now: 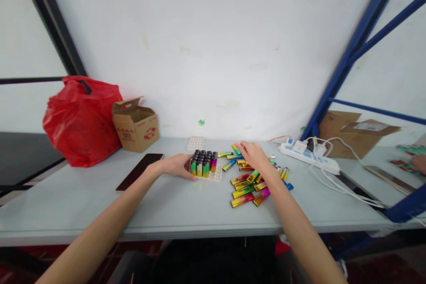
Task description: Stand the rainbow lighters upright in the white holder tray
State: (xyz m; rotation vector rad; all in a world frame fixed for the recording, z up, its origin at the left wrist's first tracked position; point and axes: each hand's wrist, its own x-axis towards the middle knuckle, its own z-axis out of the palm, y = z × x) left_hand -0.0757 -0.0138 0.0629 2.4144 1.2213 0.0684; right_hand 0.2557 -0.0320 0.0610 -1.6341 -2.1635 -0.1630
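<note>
A white tray (pixel 217 174) with round holes carries upright lighters (pixel 202 166), shiny green, yellow and purple with black tops, packed toward its left side. Around the tray's left end my left hand (pixel 178 165) is closed, its thumb at the front and the other fingers behind. Loose lighters (pixel 244 199) in bright metallic colours lie in a pile to the right of the tray. Over the back of that pile is my right hand (pixel 252 152), its fingers pinched on a green and yellow lighter (pixel 235 149); the fingertips are partly hidden.
A second white tray (pixel 195 143) lies by the wall. To the left are a dark phone (pixel 140 171), an open cardboard box (pixel 136 128) and a red plastic bag (pixel 83 120). At right stand a power strip (pixel 309 158) with cables and a blue metal frame (pixel 353 55). Another person's hand (pixel 420 163) shows far right.
</note>
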